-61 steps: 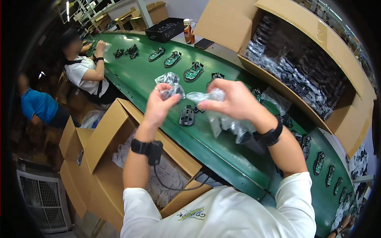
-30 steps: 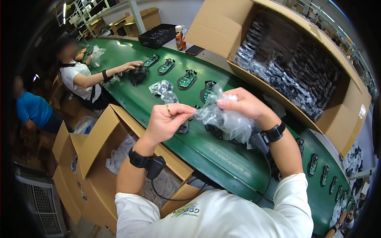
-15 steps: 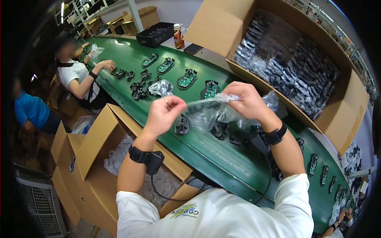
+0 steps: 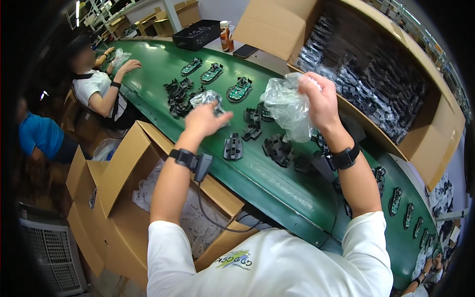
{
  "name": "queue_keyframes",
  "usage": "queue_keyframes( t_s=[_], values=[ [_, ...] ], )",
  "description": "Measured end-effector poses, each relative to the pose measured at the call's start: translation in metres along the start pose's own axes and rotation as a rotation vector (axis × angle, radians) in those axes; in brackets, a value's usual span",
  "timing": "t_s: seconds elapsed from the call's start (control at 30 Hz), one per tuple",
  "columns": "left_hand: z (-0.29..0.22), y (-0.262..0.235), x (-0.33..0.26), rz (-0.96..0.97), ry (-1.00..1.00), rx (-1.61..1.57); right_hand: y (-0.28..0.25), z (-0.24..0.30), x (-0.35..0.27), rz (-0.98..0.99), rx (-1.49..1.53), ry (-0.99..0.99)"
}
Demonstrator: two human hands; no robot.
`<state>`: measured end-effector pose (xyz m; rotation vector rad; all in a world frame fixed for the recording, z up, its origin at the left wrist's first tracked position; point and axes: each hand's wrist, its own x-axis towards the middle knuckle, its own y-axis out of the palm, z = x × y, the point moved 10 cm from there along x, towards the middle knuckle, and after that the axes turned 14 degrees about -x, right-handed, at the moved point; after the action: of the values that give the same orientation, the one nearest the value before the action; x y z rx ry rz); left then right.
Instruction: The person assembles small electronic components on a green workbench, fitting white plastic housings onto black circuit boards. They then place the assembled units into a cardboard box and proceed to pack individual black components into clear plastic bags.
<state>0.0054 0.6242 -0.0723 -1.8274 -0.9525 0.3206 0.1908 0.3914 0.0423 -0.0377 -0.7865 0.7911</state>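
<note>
A crumpled clear plastic bag [image 4: 287,104] hangs from my right hand [image 4: 322,101], whose fingers are closed on its upper edge. My left hand [image 4: 204,120] reaches over the belt with its thumb stretched out. Its fingertips are at a second wrapped bundle in clear plastic [image 4: 213,100], next to a pile of black plastic parts [image 4: 177,96]. Between the two hands a dark grey moulded part [image 4: 233,146] lies on the green conveyor belt [image 4: 277,203]. More black parts [image 4: 278,150] lie below the hanging bag, partly hidden by it.
Green circuit boards in black housings [image 4: 240,90] stand in a row along the belt. A large carton [image 4: 420,158] of wrapped parts sits at the far right. An open carton [image 4: 121,173] with pale parts is at left. A co-worker [image 4: 96,94] sits at far left.
The bag that was stretched between both hands now hangs from my right hand alone, raised higher. My left hand has let go and moved to the wrapped bundle.
</note>
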Motion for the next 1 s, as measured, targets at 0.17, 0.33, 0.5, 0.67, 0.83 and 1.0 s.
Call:
queue_keyframes(
  t_s=[0.17,0.33,0.5,0.67,0.83,1.0],
  values=[
    [0.007,0.023,-0.005,-0.004,0.172,-0.737,0.043,0.013,-0.020,0.265,-0.651,-0.129],
    [-0.096,0.005,-0.055,0.287,0.298,-1.962,0.073,0.012,-0.037,0.256,-0.384,-0.131],
    [-0.073,-0.002,-0.059,-0.001,-0.107,-1.937,0.072,-0.008,-0.028,0.271,-0.011,-0.012],
    [-0.062,0.000,-0.064,0.081,-0.044,-1.457,0.076,-0.060,-0.044,0.305,0.642,0.466],
    [-0.056,0.005,-0.065,0.117,-0.097,-1.815,0.074,-0.035,-0.054,0.494,0.730,0.468],
    [-0.065,-0.010,-0.071,0.150,0.004,-1.683,0.059,-0.047,-0.048,0.382,0.237,0.317]
  ],
)
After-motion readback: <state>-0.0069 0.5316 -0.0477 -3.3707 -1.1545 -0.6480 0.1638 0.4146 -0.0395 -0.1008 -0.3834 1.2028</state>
